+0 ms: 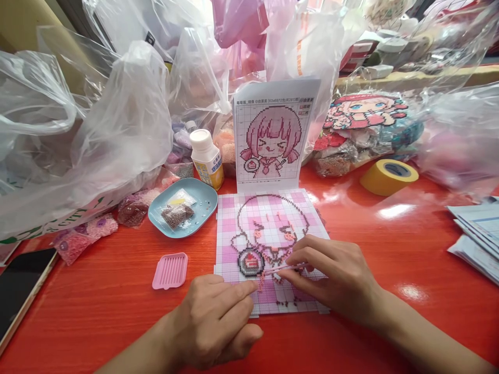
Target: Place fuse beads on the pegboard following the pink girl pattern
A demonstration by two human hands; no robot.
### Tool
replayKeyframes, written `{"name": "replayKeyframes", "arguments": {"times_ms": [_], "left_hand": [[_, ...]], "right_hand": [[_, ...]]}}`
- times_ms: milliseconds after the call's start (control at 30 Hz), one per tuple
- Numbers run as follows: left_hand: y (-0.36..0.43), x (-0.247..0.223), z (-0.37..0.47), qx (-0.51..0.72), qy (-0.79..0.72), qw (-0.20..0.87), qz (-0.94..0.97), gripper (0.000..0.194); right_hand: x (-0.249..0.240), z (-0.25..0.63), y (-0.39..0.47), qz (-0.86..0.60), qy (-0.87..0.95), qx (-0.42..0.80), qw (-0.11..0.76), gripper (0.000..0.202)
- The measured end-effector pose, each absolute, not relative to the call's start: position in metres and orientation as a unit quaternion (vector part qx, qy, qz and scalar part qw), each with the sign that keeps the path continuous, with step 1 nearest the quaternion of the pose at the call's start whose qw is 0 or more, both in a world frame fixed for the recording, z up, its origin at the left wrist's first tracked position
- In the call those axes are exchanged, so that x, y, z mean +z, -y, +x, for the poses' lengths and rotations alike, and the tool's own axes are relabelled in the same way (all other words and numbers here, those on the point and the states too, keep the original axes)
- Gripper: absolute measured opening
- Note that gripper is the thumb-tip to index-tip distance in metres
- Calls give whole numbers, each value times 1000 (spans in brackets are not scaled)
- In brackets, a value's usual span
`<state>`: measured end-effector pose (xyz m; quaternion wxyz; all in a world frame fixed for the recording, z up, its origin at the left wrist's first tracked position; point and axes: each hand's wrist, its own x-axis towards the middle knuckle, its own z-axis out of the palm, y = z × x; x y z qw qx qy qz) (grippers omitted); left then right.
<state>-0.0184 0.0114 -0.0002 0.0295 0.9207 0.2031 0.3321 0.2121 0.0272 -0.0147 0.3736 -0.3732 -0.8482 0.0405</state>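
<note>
A pink and white checked pegboard (228, 223) lies on the red table, bearing a bead outline of a face and a round cake motif. My right hand (331, 270) rests over its right side, fingers pinched on pink tweezers (278, 268) whose tips point left beside the cake motif. My left hand (220, 317) is at the board's lower left edge, index finger stretched onto the board near some orange-pink beads (261, 282), the other fingers loosely bent, nothing held. Behind the board stands a printed pattern sheet (271, 140) of a pink-haired figure.
Left of the board are a blue plate (206, 200) with bead bags, a pink ridged tray (170, 270), a white bottle (206, 156) and a phone (23, 291). Yellow tape (389, 177) and papers (477, 234) lie right. Plastic bags (125, 114) crowd the back.
</note>
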Motion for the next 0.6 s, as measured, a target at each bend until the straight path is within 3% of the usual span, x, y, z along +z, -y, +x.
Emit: {"name": "replayKeyframes", "arguments": {"times_ms": [600], "left_hand": [[-12, -2, -19, 330, -198, 34, 922, 45]], "right_hand": [[-19, 207, -25, -368, 853, 39, 369, 17]]}}
